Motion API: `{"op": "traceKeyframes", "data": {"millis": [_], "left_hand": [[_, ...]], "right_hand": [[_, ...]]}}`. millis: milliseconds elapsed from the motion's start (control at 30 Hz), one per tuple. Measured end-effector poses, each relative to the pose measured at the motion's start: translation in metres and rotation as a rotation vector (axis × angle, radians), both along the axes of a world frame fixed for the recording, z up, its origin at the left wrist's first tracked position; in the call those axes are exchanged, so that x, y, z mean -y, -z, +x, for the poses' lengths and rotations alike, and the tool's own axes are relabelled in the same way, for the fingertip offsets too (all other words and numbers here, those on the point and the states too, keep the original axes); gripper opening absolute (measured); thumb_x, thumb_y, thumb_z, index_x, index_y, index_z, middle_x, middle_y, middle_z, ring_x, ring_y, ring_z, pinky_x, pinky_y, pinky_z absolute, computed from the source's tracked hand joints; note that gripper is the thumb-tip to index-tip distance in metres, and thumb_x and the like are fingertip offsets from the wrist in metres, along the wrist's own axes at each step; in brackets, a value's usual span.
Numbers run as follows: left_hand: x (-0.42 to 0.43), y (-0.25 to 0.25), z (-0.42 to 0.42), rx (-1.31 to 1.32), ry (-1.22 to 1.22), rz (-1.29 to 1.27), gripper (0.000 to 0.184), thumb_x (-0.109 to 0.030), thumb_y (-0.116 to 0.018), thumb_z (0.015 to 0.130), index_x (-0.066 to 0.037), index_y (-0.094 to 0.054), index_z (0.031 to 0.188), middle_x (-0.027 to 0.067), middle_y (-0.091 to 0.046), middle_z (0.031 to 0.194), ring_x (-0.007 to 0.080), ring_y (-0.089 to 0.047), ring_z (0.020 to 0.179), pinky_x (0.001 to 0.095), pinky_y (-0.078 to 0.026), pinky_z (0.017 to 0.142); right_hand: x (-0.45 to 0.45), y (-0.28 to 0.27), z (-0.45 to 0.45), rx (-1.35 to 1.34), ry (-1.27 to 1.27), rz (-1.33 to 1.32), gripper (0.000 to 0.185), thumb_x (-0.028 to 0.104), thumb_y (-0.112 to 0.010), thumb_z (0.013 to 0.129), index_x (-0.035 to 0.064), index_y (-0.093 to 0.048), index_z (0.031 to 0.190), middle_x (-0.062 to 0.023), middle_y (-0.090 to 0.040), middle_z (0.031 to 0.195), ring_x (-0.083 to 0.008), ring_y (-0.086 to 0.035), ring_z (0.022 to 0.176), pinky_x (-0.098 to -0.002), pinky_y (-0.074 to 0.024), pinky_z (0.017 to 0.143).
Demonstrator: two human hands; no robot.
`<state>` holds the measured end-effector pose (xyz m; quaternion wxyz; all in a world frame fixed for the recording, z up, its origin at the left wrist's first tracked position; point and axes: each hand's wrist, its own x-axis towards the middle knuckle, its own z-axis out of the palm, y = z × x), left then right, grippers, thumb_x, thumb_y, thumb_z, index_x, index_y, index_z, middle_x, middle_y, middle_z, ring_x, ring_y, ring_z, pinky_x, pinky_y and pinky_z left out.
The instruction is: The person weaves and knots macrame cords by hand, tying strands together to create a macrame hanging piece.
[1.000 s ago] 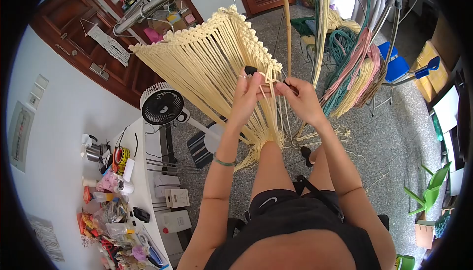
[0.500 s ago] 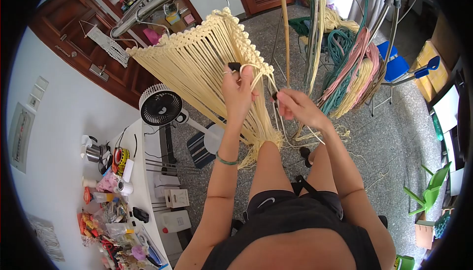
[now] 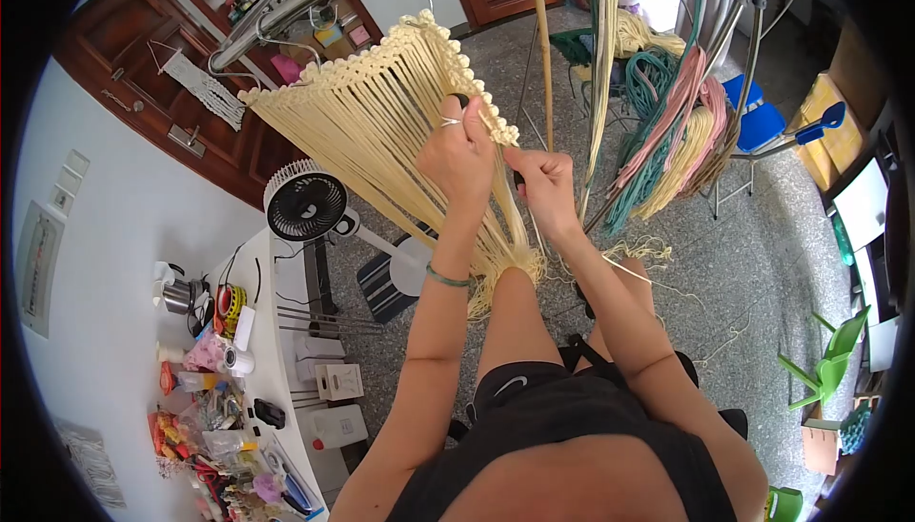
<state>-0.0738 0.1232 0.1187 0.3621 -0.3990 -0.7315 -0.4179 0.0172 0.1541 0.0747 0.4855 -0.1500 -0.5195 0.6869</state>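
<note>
A cream macrame hanging [image 3: 367,107] slants across the view, its knotted upper edge hung from a metal rail. Long cords [image 3: 381,174] run down from it and bunch up beside my left knee. My left hand [image 3: 459,155] is closed in a fist at the right knotted border, thumb up, with a ring and a black finger cover. Just right of it and slightly lower, my right hand [image 3: 548,184] pinches at the end of that border, also with something black at a fingertip. Both hands appear closed on cream cord, mostly hidden by the fingers.
A metal rail [image 3: 315,9] with hooks crosses above. Teal, pink and cream cord bundles [image 3: 658,131] hang at right, near a bamboo pole [image 3: 543,55]. A fan [image 3: 307,205] stands at left by a cluttered white table [image 3: 255,331]. A green chair [image 3: 834,360] is at far right.
My right hand has moved up and left, closer to my left hand. The open cord loop between the hands no longer shows. My left hand has turned slightly and closed more tightly.
</note>
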Motion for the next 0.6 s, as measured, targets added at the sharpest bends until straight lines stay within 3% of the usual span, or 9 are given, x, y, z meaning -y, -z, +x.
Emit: {"op": "traceKeyframes", "data": {"millis": [33,133,233,267,300,367,400,467,600], "left_hand": [[0.0,-0.003,0.0,0.026,0.017,0.005,0.024,-0.027,-0.055,0.087,-0.007,-0.052,0.074,0.0058,-0.046,0.044,0.0211,-0.048,0.039,0.0315,-0.034,0.041],[0.0,-0.005,-0.004,0.02,0.025,0.023,0.026,-0.026,-0.056,0.086,-0.007,-0.051,0.07,0.0055,-0.044,0.043,0.0198,-0.044,0.037,0.0312,-0.032,0.04],[-0.001,-0.009,-0.009,0.089,0.131,0.039,0.023,-0.025,-0.055,0.087,-0.005,-0.052,0.077,0.0054,-0.046,0.045,0.0177,-0.046,0.039,0.0302,-0.033,0.041],[-0.001,-0.009,-0.01,0.146,0.244,0.065,0.024,-0.027,-0.053,0.088,-0.004,-0.051,0.081,0.0084,-0.048,0.046,0.0238,-0.049,0.042,0.0336,-0.035,0.042],[0.0,-0.012,-0.01,0.204,0.358,0.093,0.027,-0.029,-0.052,0.089,-0.003,-0.051,0.086,0.0113,-0.051,0.048,0.03,-0.053,0.045,0.037,-0.037,0.043],[0.009,-0.013,-0.007,0.324,0.356,0.02,0.029,-0.03,-0.052,0.089,-0.001,-0.049,0.088,0.0123,-0.055,0.053,0.0289,-0.056,0.05,0.0354,-0.04,0.047],[0.01,-0.011,-0.009,0.414,0.443,0.043,0.029,-0.029,-0.052,0.089,0.0,-0.049,0.087,0.0117,-0.056,0.054,0.0274,-0.058,0.051,0.0342,-0.041,0.048],[0.014,-0.006,-0.012,0.545,0.572,0.046,0.029,-0.029,-0.053,0.089,0.0,-0.05,0.085,0.0095,-0.058,0.059,0.0205,-0.059,0.051,0.031,-0.043,0.049],[0.025,-0.013,-0.013,0.547,0.621,0.024,0.029,-0.029,-0.052,0.09,-0.001,-0.052,0.083,0.0091,-0.062,0.071,0.0153,-0.059,0.059,0.0283,-0.044,0.053]], "right_hand": [[0.003,0.002,0.004,0.001,0.001,-0.003,0.034,0.015,-0.057,0.085,0.0031,-0.054,0.053,0.0033,-0.043,0.046,-0.001,-0.034,0.041,-0.0209,-0.0245,0.039],[0.011,0.001,0.009,-0.171,-0.201,-0.333,0.025,0.011,-0.055,0.086,0.0038,-0.059,0.061,0.0048,-0.038,0.048,-0.0015,-0.027,0.037,-0.0203,-0.0173,0.035],[0.006,0.008,0.004,-0.115,-0.279,-0.334,0.024,0.016,-0.055,0.087,0.0044,-0.059,0.067,0.0045,-0.04,0.049,-0.002,-0.027,0.037,-0.0203,-0.0164,0.034],[-0.006,0.024,0.004,-0.075,-0.443,-0.279,0.019,0.022,-0.053,0.09,0.0058,-0.059,0.081,0.0026,-0.047,0.058,-0.0045,-0.036,0.044,-0.021,-0.0254,0.039],[-0.008,0.019,0.0,-0.077,-0.445,-0.271,0.019,0.022,-0.053,0.09,0.0058,-0.059,0.081,0.0026,-0.047,0.058,-0.0045,-0.036,0.044,-0.021,-0.0254,0.039],[-0.008,0.01,-0.011,-0.17,-0.405,-0.402,0.019,0.026,-0.05,0.091,0.0073,-0.055,0.094,0.0001,-0.054,0.073,-0.0074,-0.046,0.058,-0.0223,-0.0363,0.052],[-0.012,0.004,-0.012,-0.233,-0.431,-0.476,0.023,0.027,-0.05,0.091,0.0067,-0.053,0.101,-0.0019,-0.057,0.084,-0.0099,-0.051,0.072,-0.0246,-0.041,0.066],[-0.016,-0.007,-0.017,-0.244,-0.4,-0.432,0.023,0.027,-0.052,0.09,0.0057,-0.051,0.099,-0.0024,-0.057,0.084,-0.0089,-0.052,0.072,-0.0234,-0.0423,0.065],[-0.022,-0.014,-0.024,-0.198,-0.271,-0.345,0.023,0.023,-0.061,0.085,0.0031,-0.052,0.089,-0.0042,-0.058,0.079,-0.0075,-0.054,0.066,-0.0212,-0.0445,0.059]]}}
